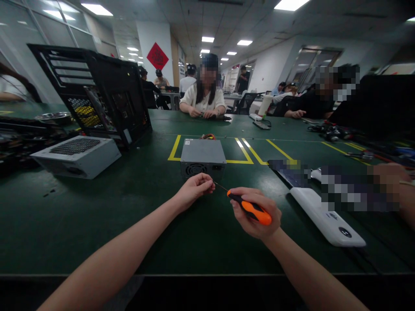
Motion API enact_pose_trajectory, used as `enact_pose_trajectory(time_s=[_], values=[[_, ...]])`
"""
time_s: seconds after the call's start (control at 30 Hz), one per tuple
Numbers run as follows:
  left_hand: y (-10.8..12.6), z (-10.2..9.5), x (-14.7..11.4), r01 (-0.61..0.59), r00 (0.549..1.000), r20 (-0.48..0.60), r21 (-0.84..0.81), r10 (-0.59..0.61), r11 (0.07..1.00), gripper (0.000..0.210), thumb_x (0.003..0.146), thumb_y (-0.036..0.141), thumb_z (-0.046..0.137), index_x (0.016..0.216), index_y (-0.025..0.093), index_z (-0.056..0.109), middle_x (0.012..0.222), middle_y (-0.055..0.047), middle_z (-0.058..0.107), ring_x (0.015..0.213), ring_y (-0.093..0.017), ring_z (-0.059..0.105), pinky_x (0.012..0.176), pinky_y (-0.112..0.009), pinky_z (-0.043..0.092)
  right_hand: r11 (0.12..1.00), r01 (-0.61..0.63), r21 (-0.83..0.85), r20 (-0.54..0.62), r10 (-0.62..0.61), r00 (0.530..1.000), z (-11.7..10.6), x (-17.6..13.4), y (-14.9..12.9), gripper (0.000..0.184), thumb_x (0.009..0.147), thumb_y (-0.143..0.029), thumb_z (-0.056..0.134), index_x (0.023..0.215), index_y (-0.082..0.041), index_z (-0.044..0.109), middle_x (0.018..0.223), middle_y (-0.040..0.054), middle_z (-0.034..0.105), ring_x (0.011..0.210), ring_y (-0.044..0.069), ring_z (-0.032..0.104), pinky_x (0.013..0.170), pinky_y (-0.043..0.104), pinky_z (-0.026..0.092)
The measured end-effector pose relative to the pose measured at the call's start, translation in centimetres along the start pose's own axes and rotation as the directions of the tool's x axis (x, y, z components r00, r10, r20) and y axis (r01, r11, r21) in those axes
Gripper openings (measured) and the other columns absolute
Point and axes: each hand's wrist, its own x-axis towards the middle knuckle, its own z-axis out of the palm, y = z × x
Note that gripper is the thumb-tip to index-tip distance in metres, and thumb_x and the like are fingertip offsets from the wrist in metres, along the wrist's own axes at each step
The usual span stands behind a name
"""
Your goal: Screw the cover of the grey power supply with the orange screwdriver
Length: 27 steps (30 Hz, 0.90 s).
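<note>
while the right hand point(257, 228) clamps an orange-black screwdriver point(249, 208) right of centre, the left hand point(194, 190) pinches its fingertips together by the tip — any held thing unclear — below the mid-frame grey metal box point(203, 150).

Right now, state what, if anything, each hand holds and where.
The right hand grips the screwdriver by its handle; whether the left hand, near the tip, holds anything cannot be told.

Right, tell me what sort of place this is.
Probably an electronics workshop or training room: a computer case and a power supply stand on the table, and the right hand grips a screwdriver.
</note>
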Motion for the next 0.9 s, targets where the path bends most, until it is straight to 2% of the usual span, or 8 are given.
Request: enact_pose_trajectory(time_s=[0.17,0.33,0.43,0.57,0.77,0.9], values=[[0.1,-0.6,0.0,0.031,0.999,-0.006,-0.102,-0.032,0.994,0.016,0.076,0.022,0.066,0.086,0.016,0.054,0.077,0.001,0.058,0.075,-0.009,0.056,0.075,-0.026,0.044,0.982,-0.113,0.152,-0.152,0.136,0.979,0.2,0.4,-0.3,0.044,0.068,-0.001,0.061,0.105,-0.019,0.047,0.09,0.0047,0.065,0.073,0.017,0.066,0.056,0.03,0.058],[0.3,-0.9,0.0,0.095,0.995,-0.004,-0.134,-0.097,0.986,0.013,0.078,0.019,0.063,0.09,0.016,0.058,0.082,0.0,0.058,0.077,-0.009,0.056,0.077,-0.026,0.045,0.966,-0.211,0.153,-0.258,0.245,0.935,0.1,0.7,-0.3,0.046,0.071,-0.003,0.06,0.108,-0.022,0.04,0.085,-0.0011,0.067,0.054,0.01,0.062,0.047,0.023,0.055],[0.5,-0.8,-0.1,0.122,0.992,0.012,-0.188,-0.122,0.974,0.009,0.078,0.017,0.063,0.087,0.017,0.059,0.085,0.0,0.057,0.08,-0.009,0.056,0.078,-0.025,0.046,0.982,-0.175,0.077,-0.32,0.191,0.928,-0.3,1.0,-0.3,0.047,0.07,-0.004,0.062,0.107,-0.023,0.041,0.081,-0.003,0.068,0.053,0.01,0.062,0.046,0.023,0.055],[0.5,-0.5,-0.3,0.126,0.992,0.046,-0.231,-0.118,0.965,0.009,0.078,0.014,0.062,0.087,0.016,0.06,0.09,-0.001,0.058,0.084,-0.01,0.058,0.081,-0.025,0.047,0.997,-0.071,0.031,-0.287,0.076,0.955,-0.6,1.2,-0.7,0.051,0.067,-0.003,0.064,0.11,-0.022,0.044,0.082,-0.0013,0.069,0.056,0.013,0.065,0.05,0.027,0.058],[0.6,-0.3,-0.5,0.14,0.989,0.08,-0.247,-0.124,0.959,0.019,0.074,0.015,0.069,0.088,0.017,0.056,0.085,0.001,0.058,0.08,-0.009,0.059,0.081,-0.027,0.048,1.0,-0.023,-0.004,-0.29,0.021,0.957,-0.9,0.8,-1.2,0.056,0.065,-0.006,0.066,0.114,-0.025,0.046,0.085,0.0001,0.071,0.056,0.015,0.066,0.042,0.024,0.055],[0.5,-0.4,-0.5,0.147,0.983,0.137,-0.23,-0.118,0.962,0.023,0.073,0.017,0.07,0.091,0.017,0.055,0.084,0.001,0.059,0.08,-0.009,0.06,0.081,-0.026,0.048,1.0,-0.014,0.017,-0.255,0.018,0.967,-0.9,1.0,-1.4,0.06,0.065,-0.004,0.065,0.117,-0.027,0.046,0.088,-0.0008,0.071,0.059,0.014,0.067,0.044,0.023,0.057]])
